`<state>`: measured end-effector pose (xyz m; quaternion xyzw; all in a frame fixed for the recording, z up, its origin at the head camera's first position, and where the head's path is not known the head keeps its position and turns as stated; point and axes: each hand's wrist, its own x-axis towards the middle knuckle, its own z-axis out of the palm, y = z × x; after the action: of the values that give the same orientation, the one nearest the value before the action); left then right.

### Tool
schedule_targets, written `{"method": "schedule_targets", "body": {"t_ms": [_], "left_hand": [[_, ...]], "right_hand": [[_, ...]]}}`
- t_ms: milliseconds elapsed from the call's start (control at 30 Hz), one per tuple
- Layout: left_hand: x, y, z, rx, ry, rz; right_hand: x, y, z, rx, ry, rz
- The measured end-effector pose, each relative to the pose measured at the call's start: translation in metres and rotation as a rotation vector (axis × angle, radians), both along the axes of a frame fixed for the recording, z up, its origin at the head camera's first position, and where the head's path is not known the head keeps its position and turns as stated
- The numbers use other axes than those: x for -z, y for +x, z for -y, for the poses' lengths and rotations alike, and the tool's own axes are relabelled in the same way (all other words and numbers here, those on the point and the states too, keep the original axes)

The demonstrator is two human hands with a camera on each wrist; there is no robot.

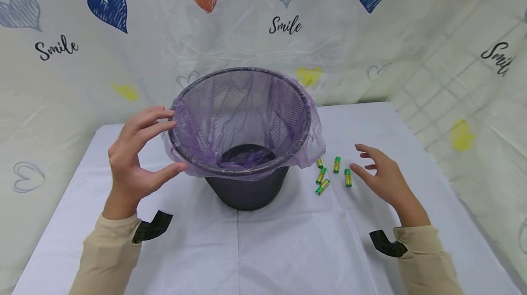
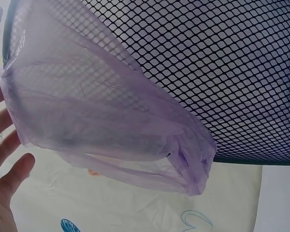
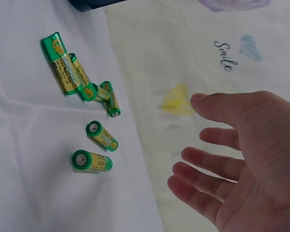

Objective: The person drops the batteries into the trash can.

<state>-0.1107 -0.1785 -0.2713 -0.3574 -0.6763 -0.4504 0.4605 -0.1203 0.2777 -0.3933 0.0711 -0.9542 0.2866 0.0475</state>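
Note:
A black mesh wastebasket [image 1: 247, 194] stands upright on the table, lined with a thin purple plastic bag [image 1: 306, 148] folded out over its rim. Beside the rim's left side is my left hand [image 1: 137, 158], thumb and fingers spread apart, fingertips at the bag's edge. The left wrist view shows those fingers [image 2: 5, 145] next to the hanging bag, pinching nothing. Several green and yellow batteries [image 1: 347, 178] lie loose to the right of the basket. My right hand [image 1: 383, 176] hovers just right of them, fingers relaxed and holding nothing; the right wrist view shows its palm [image 3: 261, 164].
A white cloth [image 1: 197, 258] covers the table. Behind it hangs a pale curtain [image 1: 243, 34] printed with hearts and the word Smile. Each sleeve has a black strap-like piece [image 1: 152, 227] at the wrist. Some batteries are partly hidden behind the bag's overhang.

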Motion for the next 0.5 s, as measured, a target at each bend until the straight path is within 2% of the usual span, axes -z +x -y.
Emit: {"method": "schedule_targets", "body": {"t_ms": [300, 500], "left_hand": [[0.009, -0.004, 0.004, 0.023, 0.003, 0.013], [0.01, -0.001, -0.001, 0.021, -0.007, 0.035]], "right_hand": [[0.009, 0.003, -0.008, -0.033, 0.019, 0.032], [0.016, 0.003, -0.013, -0.038, 0.031, 0.125]]}}
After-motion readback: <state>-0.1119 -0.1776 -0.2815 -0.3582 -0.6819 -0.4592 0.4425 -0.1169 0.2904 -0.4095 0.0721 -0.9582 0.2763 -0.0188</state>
